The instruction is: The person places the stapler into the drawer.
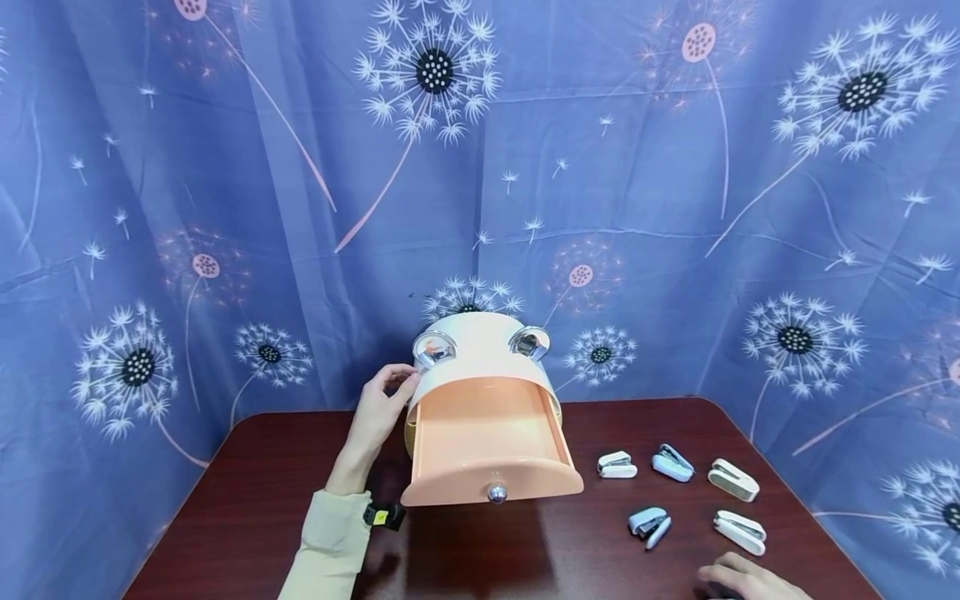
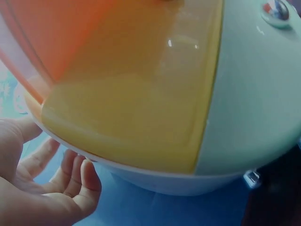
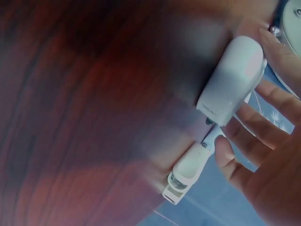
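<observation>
A white box with a rounded top [image 1: 472,333] stands at the back of the table. Its peach drawer [image 1: 487,433], with a silver knob, is pulled out and bare inside. My left hand [image 1: 378,408] rests its fingertips at the box's left side. In the left wrist view that hand [image 2: 51,183] has loosely bent fingers by the rim. At the lower right, my right hand [image 1: 750,579] is low over the table, partly cut off. In the right wrist view its spread fingers are beside a pale stapler [image 3: 233,80]; whether they touch it is unclear.
Several small staplers lie on the right: white [image 1: 617,466], light blue [image 1: 672,463], cream [image 1: 733,480], another light blue [image 1: 649,525] and another white [image 1: 740,532]. Two round silver-rimmed pieces [image 1: 434,347] stick out from the box top. A blue dandelion curtain [image 1: 637,208] hangs behind the dark-red table [image 1: 292,467].
</observation>
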### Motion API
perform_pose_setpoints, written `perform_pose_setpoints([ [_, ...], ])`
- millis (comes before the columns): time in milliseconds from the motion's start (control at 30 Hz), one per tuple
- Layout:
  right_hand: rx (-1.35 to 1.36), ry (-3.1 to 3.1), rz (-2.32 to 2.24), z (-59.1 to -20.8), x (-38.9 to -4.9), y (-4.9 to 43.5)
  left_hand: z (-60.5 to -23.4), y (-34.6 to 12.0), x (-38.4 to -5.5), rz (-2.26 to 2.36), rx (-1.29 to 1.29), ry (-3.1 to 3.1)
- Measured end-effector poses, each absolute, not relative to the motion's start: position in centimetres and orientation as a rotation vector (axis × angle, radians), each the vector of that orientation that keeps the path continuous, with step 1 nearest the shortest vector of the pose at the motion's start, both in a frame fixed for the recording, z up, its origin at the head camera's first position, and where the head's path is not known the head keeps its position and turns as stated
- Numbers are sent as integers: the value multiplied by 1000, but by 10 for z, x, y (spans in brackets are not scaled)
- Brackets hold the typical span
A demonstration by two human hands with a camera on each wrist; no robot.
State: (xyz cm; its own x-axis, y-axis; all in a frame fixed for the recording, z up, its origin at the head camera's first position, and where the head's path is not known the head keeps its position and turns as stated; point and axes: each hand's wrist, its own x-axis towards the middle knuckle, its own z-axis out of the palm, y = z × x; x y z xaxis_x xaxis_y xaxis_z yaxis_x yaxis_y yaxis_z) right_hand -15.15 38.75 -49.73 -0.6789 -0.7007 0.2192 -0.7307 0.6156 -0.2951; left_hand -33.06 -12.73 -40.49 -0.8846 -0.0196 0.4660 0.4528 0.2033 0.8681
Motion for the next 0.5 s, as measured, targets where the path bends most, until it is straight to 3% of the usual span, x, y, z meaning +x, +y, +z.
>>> perform_pose_setpoints([
  [367, 1452, -2454, 519, -514, -157, 398, -400, -127, -329, -1860, -317, -2132],
  [500, 1374, -2420, 476, -522, -154, 401, -398, -127, -326, -1857, -288, -2166],
])
